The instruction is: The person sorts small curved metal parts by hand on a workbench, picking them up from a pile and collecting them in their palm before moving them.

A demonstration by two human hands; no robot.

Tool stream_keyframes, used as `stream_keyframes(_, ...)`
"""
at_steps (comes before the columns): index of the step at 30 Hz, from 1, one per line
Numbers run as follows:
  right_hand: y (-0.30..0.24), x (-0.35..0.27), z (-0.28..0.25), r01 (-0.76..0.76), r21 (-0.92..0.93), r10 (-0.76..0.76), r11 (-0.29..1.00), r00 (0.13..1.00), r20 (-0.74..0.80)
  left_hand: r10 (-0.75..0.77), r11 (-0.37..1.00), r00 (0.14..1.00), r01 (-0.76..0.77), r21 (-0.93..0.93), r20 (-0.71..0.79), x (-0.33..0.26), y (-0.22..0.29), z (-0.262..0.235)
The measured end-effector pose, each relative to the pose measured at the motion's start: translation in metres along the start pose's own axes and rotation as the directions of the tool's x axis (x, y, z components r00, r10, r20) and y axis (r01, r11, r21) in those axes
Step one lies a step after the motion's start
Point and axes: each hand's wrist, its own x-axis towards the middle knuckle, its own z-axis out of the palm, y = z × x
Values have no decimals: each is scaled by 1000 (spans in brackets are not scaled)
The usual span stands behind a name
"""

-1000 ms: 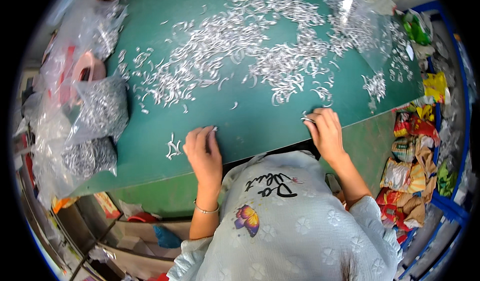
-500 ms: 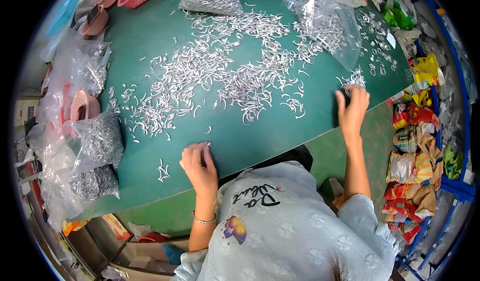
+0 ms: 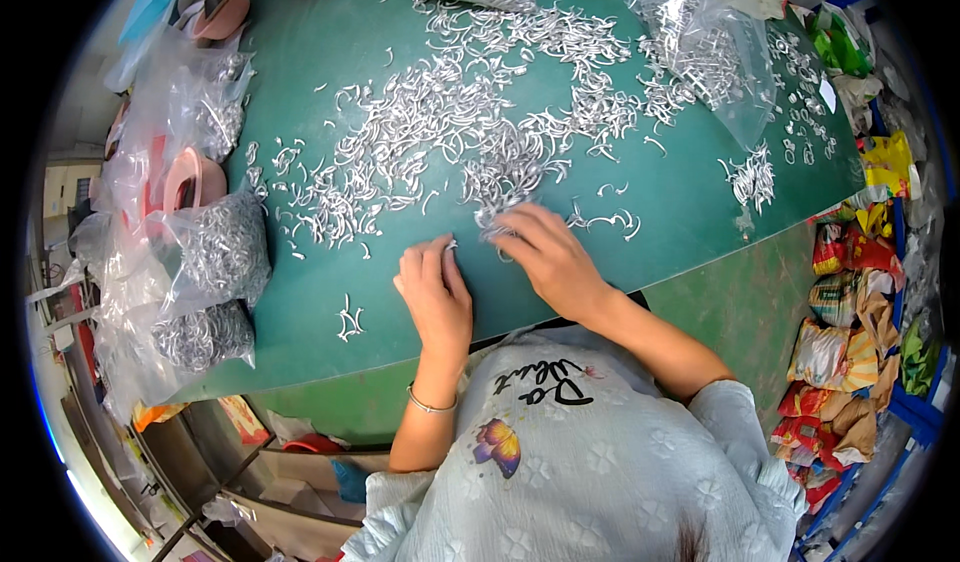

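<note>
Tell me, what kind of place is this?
Probably a small workshop for hand-sorting parts: a green worktable strewn with small silvery metal pieces, clear plastic bags filled with them, and both hands picking through the pile.

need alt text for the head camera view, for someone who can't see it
Seen from above, a person's right hand pulls at a spread of small silver metal clips on a green table, while the left hand rests flat beside it. Clear plastic bags of clips sit along the left edge.

Silver clips (image 3: 450,132), green table (image 3: 680,212)
</note>
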Motion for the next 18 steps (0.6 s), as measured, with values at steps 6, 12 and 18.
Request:
stream_keyframes(6,16,4,-15,-66,156,69,985,997,-14,-89,994,996,91,-59,26,-7,-6,-10)
stream_keyframes(12,-8,4,-35,-216,-174,198,961,973,-117,-95,991,995,98,-88,40,-16,-5,-15)
stream_keyframes(18,3,-5,-26,-185,-298,166,937,982,-86,-90,995,995,92,-44,45,-20,-11,-16)
